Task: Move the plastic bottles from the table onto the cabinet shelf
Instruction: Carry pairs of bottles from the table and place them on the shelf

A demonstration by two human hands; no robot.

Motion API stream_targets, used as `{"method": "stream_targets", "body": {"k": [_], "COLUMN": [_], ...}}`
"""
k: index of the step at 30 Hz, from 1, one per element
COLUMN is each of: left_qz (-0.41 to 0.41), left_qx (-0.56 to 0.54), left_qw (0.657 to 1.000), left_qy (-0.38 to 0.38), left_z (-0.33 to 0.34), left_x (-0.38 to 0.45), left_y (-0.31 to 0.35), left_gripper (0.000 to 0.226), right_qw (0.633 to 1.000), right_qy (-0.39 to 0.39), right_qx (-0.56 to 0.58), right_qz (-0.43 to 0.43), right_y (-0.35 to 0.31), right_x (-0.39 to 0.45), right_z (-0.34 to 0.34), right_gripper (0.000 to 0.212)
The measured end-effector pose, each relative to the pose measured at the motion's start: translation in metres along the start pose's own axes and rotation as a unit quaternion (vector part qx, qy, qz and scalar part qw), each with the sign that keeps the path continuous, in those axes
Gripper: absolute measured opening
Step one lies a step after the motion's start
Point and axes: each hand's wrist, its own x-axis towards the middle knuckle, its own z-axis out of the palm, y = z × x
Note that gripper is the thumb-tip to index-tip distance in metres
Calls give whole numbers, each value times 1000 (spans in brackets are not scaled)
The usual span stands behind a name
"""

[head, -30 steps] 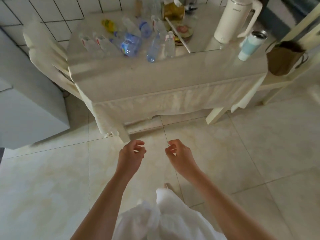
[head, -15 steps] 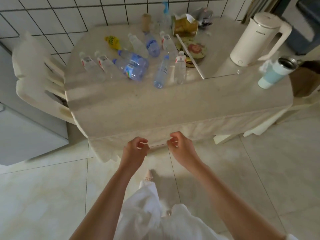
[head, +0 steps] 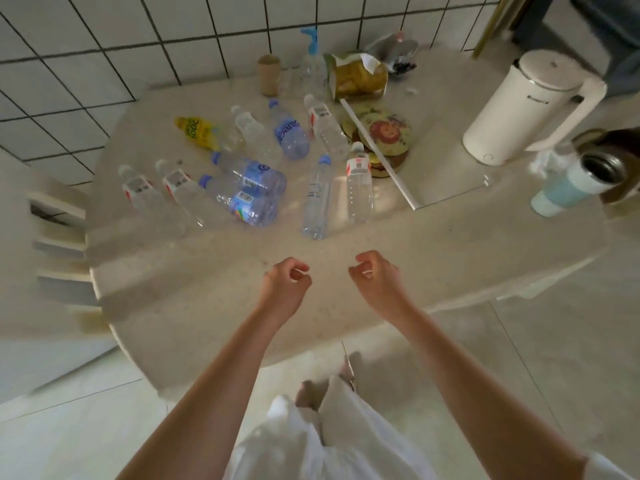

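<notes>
Several clear plastic bottles lie on their sides on the beige table (head: 433, 251). Two blue-capped bottles (head: 251, 187) are stacked near the middle, a slim blue-capped one (head: 317, 199) lies to their right, and a red-labelled one (head: 360, 181) lies beside it. Two white-capped bottles (head: 149, 199) rest at the left, and a yellow-labelled bottle (head: 199, 131) lies further back. My left hand (head: 285, 284) and my right hand (head: 375, 282) hover over the table's near part, fingers loosely curled, holding nothing. The cabinet shelf is out of view.
A white kettle (head: 519, 105) and a pale blue tumbler (head: 571, 183) stand at the table's right. A round tin (head: 381, 136), a snack bag (head: 356, 76) and a spray bottle (head: 311, 60) sit at the back by the tiled wall. A white chair (head: 55, 233) stands left.
The view has closed in on the table. Both hands moved forward from over the floor to above the table's near edge, still holding nothing.
</notes>
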Motion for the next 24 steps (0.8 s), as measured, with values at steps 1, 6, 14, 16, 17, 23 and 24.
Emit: {"method": "stream_targets", "body": {"k": [1, 6, 14, 16, 17, 23, 24], "left_qz": [0, -8, -58, -78, -90, -125, -128], "left_qx": [1, 39, 99, 126, 143, 206, 213], "left_qw": [1000, 999, 992, 988, 985, 969, 967], "left_qy": [-2, 27, 52, 48, 46, 50, 55], "left_z": [2, 10, 36, 45, 49, 67, 70], "left_x": [11, 69, 155, 169, 175, 197, 199], "left_y": [6, 33, 66, 70, 72, 74, 72], "left_gripper": [15, 22, 58, 65, 68, 79, 81], "right_qw": [1000, 999, 993, 991, 989, 989, 988], "right_qy": [3, 4, -18, -25, -33, -70, -74], "right_qx": [1, -8, -98, -107, -111, -46, -28], "right_qz": [6, 31, 61, 79, 88, 121, 130], "right_y": [-2, -7, -11, -11, -11, -8, -8], "right_x": [14, 85, 193, 216, 227, 265, 269], "right_z": [-4, -24, -41, -39, -38, -21, -17], "right_gripper": [30, 34, 44, 50, 54, 57, 59]}}
